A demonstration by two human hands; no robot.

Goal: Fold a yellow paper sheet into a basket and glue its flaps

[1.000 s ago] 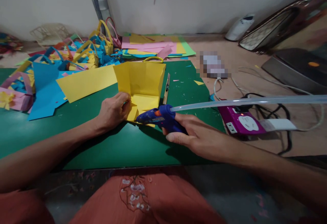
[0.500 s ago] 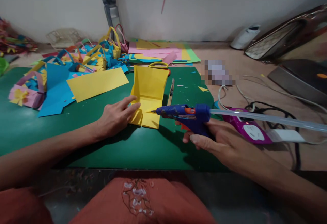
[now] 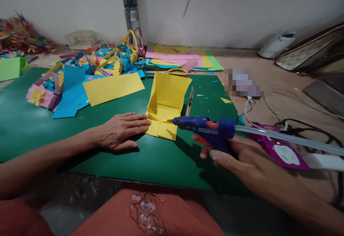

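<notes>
A folded yellow paper piece stands part upright on the green cutting mat, its front flaps lying low. My left hand lies flat with fingers stretched out, the fingertips on the left front flap. In my right hand is a blue hot glue gun, its nozzle at the right side of the yellow paper, over the front flaps. A long clear glue stick juts out of its back. Behind the gun a utility knife lies beside the paper.
Small paper baskets, a blue sheet and a yellow strip lie at left. Yellow-handled scissors and stacked coloured paper are behind. A purple power strip with cables sits at right.
My left hand has gone from curled fingers at the paper's left side to lying flat on its flap. The flap is pressed lower. The view has shifted slightly left.
</notes>
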